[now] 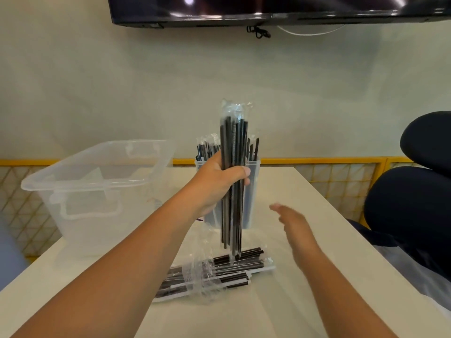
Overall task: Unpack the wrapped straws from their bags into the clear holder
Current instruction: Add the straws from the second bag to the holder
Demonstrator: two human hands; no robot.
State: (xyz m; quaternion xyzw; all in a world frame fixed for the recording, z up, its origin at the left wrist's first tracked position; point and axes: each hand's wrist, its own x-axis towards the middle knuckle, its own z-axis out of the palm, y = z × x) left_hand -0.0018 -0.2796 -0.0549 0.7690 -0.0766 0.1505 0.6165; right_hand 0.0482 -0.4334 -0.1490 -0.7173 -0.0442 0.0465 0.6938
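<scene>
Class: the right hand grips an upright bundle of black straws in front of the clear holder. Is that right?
No. The head view shows the left hand gripping the bundle of straws in front of the holder; the right hand holds nothing.

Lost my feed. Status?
Left hand grips upright straw bundle. Right hand open, empty. Clear holder behind, partly filled, unblocked.

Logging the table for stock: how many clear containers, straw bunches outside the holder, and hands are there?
Clear containers: 2, bin, holder
Straw bunches outside holder: 2, held bunch, table pile
Hands: 2, left hand, right hand
Total: 6
</scene>
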